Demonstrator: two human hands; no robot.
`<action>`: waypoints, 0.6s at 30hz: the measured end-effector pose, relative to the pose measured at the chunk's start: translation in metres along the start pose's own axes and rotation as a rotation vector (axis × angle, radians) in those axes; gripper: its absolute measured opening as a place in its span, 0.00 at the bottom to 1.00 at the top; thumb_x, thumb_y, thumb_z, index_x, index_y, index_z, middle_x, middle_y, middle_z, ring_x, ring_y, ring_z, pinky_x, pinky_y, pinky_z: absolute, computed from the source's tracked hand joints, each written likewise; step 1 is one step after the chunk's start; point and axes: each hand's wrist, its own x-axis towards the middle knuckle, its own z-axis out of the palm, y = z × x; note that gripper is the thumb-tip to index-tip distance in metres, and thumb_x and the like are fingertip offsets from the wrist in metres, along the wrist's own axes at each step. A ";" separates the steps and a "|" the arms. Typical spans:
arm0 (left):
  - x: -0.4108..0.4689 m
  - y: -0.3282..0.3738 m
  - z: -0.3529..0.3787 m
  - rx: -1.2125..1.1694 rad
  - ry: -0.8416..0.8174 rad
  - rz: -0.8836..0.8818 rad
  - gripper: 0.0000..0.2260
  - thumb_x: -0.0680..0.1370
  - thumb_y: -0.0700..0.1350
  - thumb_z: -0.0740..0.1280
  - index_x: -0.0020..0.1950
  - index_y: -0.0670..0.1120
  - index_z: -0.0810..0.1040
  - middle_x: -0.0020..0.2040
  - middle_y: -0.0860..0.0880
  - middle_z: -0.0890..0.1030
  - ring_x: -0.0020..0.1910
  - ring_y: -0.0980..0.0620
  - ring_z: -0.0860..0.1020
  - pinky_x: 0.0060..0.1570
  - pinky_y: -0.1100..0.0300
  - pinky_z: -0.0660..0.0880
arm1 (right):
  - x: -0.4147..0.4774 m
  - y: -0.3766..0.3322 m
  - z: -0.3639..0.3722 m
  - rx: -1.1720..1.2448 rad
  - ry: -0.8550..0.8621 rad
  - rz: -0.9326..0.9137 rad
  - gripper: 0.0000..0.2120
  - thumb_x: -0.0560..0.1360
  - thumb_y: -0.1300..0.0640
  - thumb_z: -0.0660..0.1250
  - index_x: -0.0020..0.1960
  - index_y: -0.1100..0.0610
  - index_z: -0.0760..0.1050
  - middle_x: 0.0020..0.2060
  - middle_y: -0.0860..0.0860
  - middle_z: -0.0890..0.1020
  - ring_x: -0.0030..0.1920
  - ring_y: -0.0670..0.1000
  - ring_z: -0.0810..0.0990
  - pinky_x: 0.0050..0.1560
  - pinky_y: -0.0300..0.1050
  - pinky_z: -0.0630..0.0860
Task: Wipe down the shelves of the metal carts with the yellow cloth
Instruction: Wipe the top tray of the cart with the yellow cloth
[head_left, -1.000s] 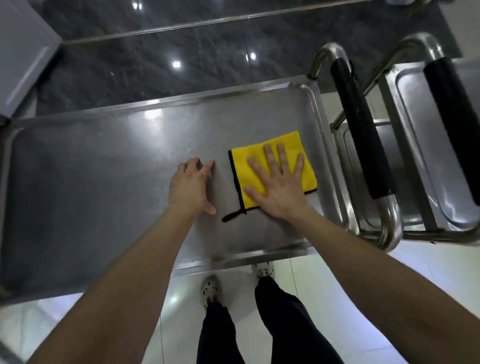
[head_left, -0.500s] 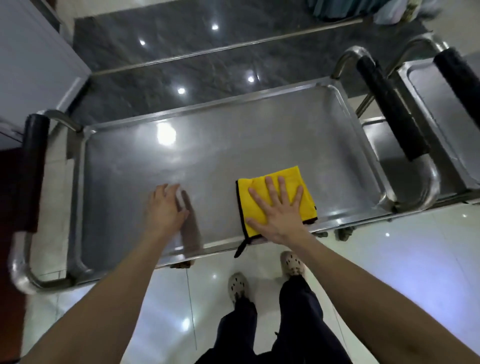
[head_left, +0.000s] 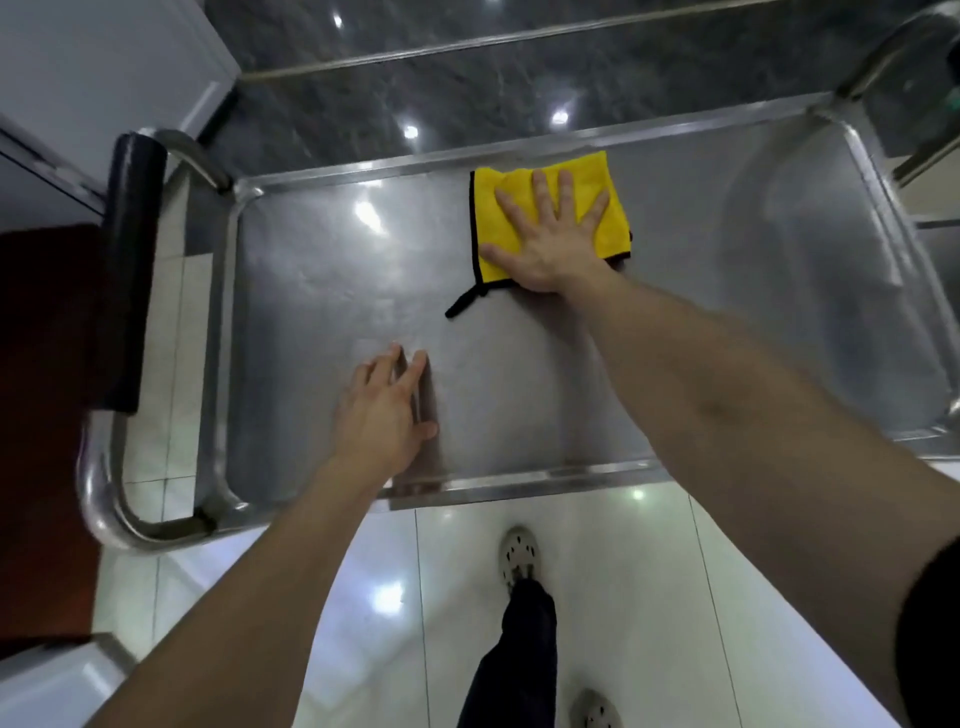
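- No legible writing or brand marks.
- Right hand (head_left: 550, 234), fingers spread flat, presses yellow cloth (head_left: 615, 208) near cart shelf (head_left: 727, 322) far rim.
- Left hand (head_left: 382, 410) rests flat, fingers straight, near front rim.
- Black-padded handle (head_left: 127, 270) at left end.

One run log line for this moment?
task: wipe shelf | right hand: flat on yellow cloth, far side | left hand: on shelf

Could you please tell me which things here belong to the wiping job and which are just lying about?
Job: yellow cloth, right hand pressing it flat, left hand on the cart shelf.
Lying about: black handle, white cabinet, tiled floor.
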 end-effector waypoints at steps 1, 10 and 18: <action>0.000 0.000 0.000 0.006 0.000 0.007 0.44 0.80 0.60 0.73 0.89 0.56 0.51 0.88 0.48 0.53 0.85 0.40 0.55 0.82 0.42 0.61 | -0.010 -0.004 0.004 -0.012 -0.001 -0.011 0.46 0.72 0.16 0.40 0.85 0.33 0.42 0.87 0.52 0.39 0.85 0.63 0.34 0.71 0.84 0.31; 0.000 -0.013 0.002 -0.056 0.028 0.060 0.42 0.77 0.62 0.76 0.87 0.56 0.60 0.86 0.46 0.59 0.82 0.39 0.60 0.79 0.42 0.66 | -0.241 -0.024 0.098 -0.042 0.166 -0.319 0.39 0.81 0.24 0.50 0.87 0.38 0.50 0.88 0.53 0.45 0.86 0.64 0.40 0.75 0.83 0.44; -0.080 -0.071 -0.010 -0.100 0.203 -0.010 0.29 0.81 0.47 0.74 0.81 0.53 0.71 0.83 0.47 0.69 0.80 0.42 0.67 0.78 0.42 0.67 | -0.281 -0.090 0.105 -0.133 0.035 -0.325 0.39 0.80 0.21 0.44 0.86 0.34 0.45 0.87 0.53 0.39 0.85 0.64 0.32 0.75 0.83 0.39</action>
